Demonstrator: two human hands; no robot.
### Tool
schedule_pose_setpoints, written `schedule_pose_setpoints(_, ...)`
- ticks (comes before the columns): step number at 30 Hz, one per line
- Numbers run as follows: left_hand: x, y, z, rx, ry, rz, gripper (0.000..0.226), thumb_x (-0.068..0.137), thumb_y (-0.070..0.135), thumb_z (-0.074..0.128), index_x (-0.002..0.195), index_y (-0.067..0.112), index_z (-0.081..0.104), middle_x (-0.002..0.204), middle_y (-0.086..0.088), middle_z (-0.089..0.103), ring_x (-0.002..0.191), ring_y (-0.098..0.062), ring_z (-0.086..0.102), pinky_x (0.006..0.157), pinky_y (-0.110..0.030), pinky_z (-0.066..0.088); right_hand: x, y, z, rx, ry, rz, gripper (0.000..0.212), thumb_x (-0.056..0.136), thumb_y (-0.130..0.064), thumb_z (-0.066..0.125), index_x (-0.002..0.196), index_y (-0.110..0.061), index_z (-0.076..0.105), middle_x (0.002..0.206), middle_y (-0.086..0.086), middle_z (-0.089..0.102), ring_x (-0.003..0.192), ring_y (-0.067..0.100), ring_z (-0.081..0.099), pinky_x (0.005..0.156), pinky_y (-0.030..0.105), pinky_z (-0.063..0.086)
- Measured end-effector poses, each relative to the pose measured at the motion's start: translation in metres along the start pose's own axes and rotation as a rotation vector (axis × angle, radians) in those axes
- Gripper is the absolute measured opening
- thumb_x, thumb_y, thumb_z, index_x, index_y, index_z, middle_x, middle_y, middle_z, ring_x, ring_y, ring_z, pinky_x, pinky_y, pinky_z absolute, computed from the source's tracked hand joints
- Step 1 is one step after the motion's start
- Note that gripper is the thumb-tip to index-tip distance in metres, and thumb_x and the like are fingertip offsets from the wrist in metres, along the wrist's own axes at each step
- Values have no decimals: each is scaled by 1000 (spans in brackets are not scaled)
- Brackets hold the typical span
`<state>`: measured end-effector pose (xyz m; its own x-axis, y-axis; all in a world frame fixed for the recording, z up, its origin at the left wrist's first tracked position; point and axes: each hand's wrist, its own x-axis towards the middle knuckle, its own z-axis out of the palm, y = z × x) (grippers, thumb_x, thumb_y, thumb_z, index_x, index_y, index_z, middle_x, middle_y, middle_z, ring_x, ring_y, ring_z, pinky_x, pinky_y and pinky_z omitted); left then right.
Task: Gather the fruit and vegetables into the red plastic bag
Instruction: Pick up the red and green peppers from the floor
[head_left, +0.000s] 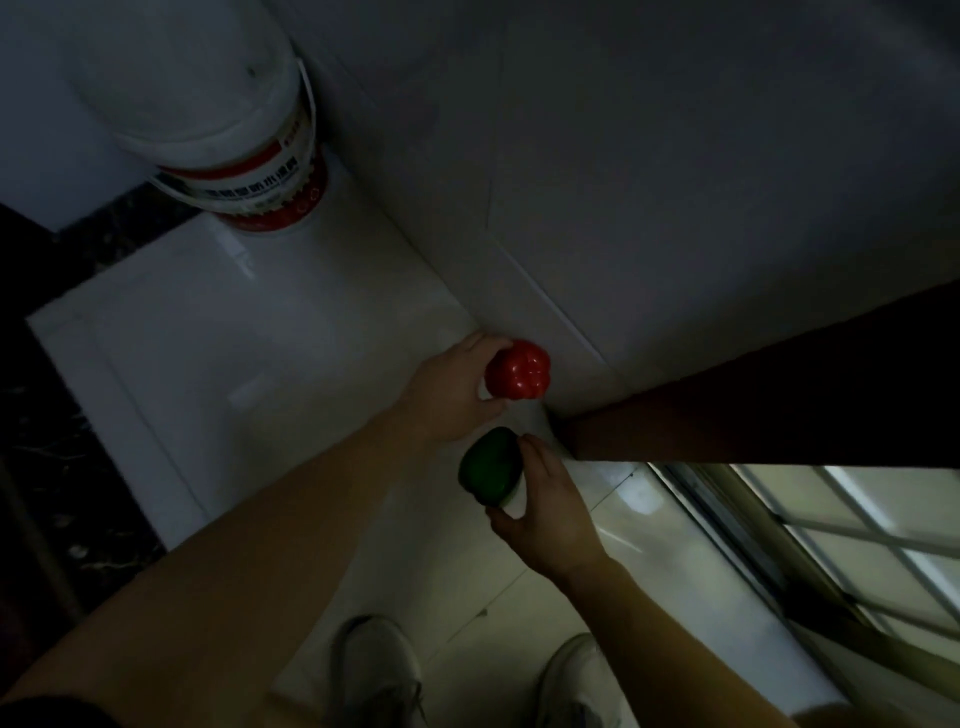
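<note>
Dim light, so we read shapes more than detail. Our left hand curls its fingers and thumb round the side of a red pepper, which is glossy, lobed and plastic-looking, held low by the corner where the white wall meets the floor. Our right hand wraps its thumb and fingers round a green pepper, smooth, dark and rounded, just below the red one. The two are near each other but apart. A white patch shows at the green one's lower edge; we cannot tell what it is, nor whether either pepper rests on the floor. The floor is shiny pale tile with thin joints. A dark brown panel juts in from the right, close to both peppers. A white bucket with a red band stands further back on the left. A window frame sits at lower right, and two pale shoes are at the bottom.
</note>
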<state>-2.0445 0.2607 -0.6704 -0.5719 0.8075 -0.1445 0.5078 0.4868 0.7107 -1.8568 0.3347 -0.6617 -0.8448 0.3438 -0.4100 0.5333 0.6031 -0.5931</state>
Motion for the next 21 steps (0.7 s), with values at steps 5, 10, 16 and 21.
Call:
schedule_pose_setpoints(5,-21,57,-58,-38,32,9,70,76,35,78,136,22,45,130,3,52,113,-12,52,96,-35,47,-33,-46,-50,6,4,-22,92,75,-37,77,148,-15,27,154,1,28,139,12,27,108,14,16)
schedule_pose_setpoints(10,-42,121,-120,-52,68,-15,69,77,37,78,136,23,45,129,4,52,112,-11,51,95,-36,47,-67,-98,-108,44,21,-41,91,74,-36,77,147,-14,28,152,2,31,137,12,31,108,16,20)
schedule_pose_setpoints(16,-82,196,-190,-135,115,-75,69,74,41,76,134,26,46,123,8,51,110,-12,52,97,-38,47,-122,-165,-185,54,53,-84,89,73,-36,77,147,-17,31,148,-2,35,134,9,34,107,13,24)
schedule_pose_setpoints(21,-108,264,-263,-208,228,-155,69,73,33,81,133,24,48,122,6,51,108,-9,49,98,-28,42,-167,-229,-251,50,100,-91,87,74,-36,76,147,-16,31,148,-1,34,132,10,36,109,19,29)
